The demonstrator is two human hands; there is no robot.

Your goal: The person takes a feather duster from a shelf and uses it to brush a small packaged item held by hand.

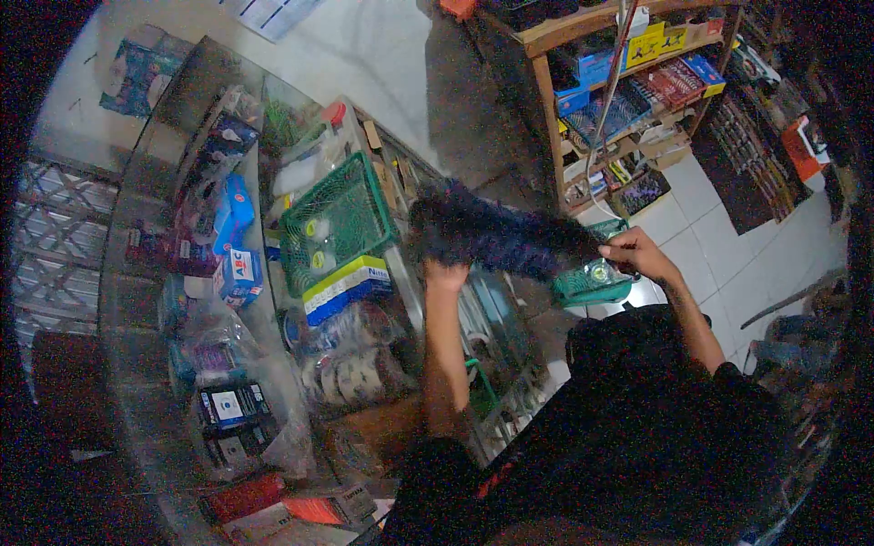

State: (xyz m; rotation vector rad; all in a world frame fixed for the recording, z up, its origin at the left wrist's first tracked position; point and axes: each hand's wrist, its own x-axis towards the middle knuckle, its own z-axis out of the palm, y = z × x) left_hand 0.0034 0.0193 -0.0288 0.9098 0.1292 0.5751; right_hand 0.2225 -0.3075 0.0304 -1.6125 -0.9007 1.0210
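Note:
A dark, fluffy duster (505, 235) stretches across the middle of the view, in front of my body. My right hand (640, 255) is closed around its narrow right end. At the other end, my left hand (446, 275) touches the underside of the fluff, which hides its fingers, so I cannot tell how firmly it grips. Under my left hand is a glass display case with a green plastic basket (387, 196) and a blue, white and yellow-green Nitto box (346, 289). Just below the duster's right end sits another green basket (596, 289).
Left of the basket are a blue-and-white ABC box (239, 276) and plastic-wrapped goods. Black boxes (235, 407) lie lower down. A wooden shelf (546, 118) with several boxes stands at the upper right, on a white tiled floor (719, 232). Red boxes (246, 498) are at the bottom.

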